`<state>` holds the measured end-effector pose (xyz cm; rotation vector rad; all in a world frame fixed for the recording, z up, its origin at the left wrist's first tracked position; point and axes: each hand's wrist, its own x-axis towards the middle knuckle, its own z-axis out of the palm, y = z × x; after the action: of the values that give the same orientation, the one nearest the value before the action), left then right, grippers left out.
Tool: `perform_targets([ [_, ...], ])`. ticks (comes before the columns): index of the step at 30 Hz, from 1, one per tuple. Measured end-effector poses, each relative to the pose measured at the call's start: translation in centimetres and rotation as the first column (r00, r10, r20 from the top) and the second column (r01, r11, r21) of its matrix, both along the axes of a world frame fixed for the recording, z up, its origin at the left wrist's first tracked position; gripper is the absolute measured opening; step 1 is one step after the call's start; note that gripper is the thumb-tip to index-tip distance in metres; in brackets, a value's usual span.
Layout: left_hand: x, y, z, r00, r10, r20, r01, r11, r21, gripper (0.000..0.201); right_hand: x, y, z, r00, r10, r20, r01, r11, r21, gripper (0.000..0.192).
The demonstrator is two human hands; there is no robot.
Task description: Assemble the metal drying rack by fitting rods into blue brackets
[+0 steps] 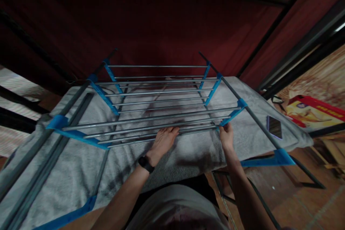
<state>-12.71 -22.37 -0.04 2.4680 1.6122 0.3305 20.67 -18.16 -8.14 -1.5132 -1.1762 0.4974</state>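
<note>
A metal shoe rack (161, 93) with grey rods and blue plastic brackets lies on its side on a grey blanket (67, 165). My left hand (164, 139), with a black watch on the wrist, rests fingers forward on the nearest grey rods (140, 129) of the lowest tier. My right hand (226, 133) grips the blue bracket (232, 115) where those rods join the right side pole. Two more tiers of rods sit farther back.
A phone (274, 127) lies on the blanket's right edge. A red and yellow box (312, 112) sits on the floor at right. Dark red wall panels and black bars rise behind. Loose grey poles (40, 165) lie along the left.
</note>
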Motion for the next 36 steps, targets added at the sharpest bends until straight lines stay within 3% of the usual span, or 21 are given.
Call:
perform_targets([
  [8, 0.2, -0.2, -0.1, 1.0, 0.002, -0.03, -0.002, 1.0, 0.001, 0.032, 0.1, 0.3, 0.6, 1.0, -0.01, -0.029, 0.009, 1.0, -0.026, 0.036],
  [15, 0.1, -0.2, 0.0, 0.999, -0.007, -0.051, 0.006, 1.0, -0.009, 0.036, 0.0, -0.4, 1.1, 0.997, 0.071, 0.031, -0.069, 0.997, -0.047, 0.038],
  [24, 0.0, -0.2, 0.8, 0.999, 0.02, -0.043, -0.022, 0.999, -0.037, 0.036, -0.7, -0.4, 0.6, 0.96, -0.046, 0.276, 0.08, 0.991, -0.111, 0.037],
  [36, -0.8, 0.0, 0.4, 1.0, 0.004, -0.021, -0.005, 0.999, -0.045, 0.038, -0.7, -0.6, 0.1, 0.932, -0.073, 0.354, 0.107, 0.991, -0.078, 0.038],
])
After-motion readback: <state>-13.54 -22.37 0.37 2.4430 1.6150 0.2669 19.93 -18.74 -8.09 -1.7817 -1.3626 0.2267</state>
